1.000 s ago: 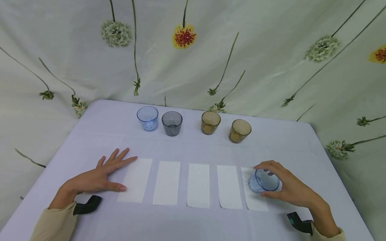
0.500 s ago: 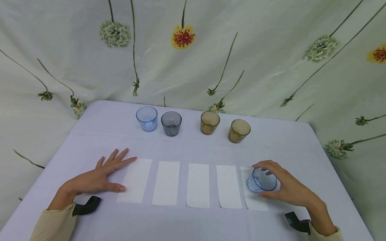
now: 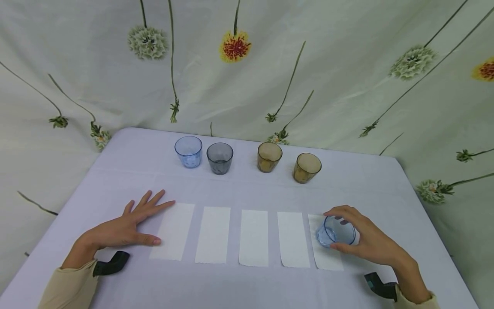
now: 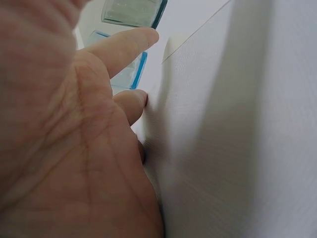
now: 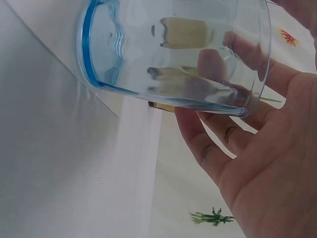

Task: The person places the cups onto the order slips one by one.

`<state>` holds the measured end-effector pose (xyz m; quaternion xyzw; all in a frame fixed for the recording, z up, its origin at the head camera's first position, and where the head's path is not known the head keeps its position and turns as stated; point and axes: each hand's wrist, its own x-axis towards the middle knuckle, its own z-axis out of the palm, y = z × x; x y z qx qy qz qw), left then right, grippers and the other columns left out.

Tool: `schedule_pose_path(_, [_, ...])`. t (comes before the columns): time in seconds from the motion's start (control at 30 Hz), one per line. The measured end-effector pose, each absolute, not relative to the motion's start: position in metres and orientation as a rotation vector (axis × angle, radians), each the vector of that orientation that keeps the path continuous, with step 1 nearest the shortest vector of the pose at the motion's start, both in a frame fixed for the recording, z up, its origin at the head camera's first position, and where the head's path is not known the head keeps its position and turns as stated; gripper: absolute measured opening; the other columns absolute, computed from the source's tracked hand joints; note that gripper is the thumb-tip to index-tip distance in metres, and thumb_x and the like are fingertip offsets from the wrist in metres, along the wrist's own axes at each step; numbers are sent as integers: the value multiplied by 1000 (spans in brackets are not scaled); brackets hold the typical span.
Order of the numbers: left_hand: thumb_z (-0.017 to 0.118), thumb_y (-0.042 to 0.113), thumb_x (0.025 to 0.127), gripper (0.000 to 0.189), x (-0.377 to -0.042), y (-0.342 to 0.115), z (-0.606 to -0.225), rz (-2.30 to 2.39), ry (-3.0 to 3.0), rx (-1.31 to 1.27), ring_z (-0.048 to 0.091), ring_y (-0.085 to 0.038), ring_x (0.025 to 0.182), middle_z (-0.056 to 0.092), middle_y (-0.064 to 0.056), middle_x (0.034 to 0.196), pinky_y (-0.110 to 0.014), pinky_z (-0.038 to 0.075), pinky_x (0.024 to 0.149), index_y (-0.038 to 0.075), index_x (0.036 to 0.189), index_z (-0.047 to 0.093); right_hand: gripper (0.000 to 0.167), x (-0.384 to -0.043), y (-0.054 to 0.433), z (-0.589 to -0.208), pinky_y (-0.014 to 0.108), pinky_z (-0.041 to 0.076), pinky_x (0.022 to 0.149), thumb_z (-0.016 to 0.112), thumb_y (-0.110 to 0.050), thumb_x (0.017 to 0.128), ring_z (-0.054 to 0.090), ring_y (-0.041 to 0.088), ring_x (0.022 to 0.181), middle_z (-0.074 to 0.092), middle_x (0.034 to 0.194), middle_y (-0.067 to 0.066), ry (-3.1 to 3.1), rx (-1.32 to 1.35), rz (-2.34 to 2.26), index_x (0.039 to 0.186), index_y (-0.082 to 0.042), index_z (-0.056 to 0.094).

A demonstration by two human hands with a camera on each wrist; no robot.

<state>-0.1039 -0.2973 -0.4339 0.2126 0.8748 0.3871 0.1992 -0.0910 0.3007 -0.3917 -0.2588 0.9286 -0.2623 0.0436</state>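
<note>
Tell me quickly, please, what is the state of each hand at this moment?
Left hand: open and spread, holding nothing.
Right hand: closed around a blue glass, holding it.

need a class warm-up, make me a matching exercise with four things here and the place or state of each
1. Round grey glassy cup
2. Left hand
3. Right hand
4. Rightmost rectangular white paper sheet

A. Gripping a round blue glassy cup
B. Partly hidden by that gripped cup in the head view
C. Back row, between the back blue cup and a round brown glassy cup
D. Spread out at the leftmost paper sheet

Right pairs: 1-C, 2-D, 3-A, 4-B
</note>
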Motion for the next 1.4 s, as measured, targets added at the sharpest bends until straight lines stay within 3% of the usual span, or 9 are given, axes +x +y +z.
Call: schedule_pose_path(1.4, [79,39,83,88,-103,-296,-431,1087,2444,582,-23,-46,150,-2,-18,169,-69,-27,107,28,157,33,71,-92,302,-391,34,55,88,90,-25,75,57,19,113,54,133,-11,2800,-835,-881,137,-22,55])
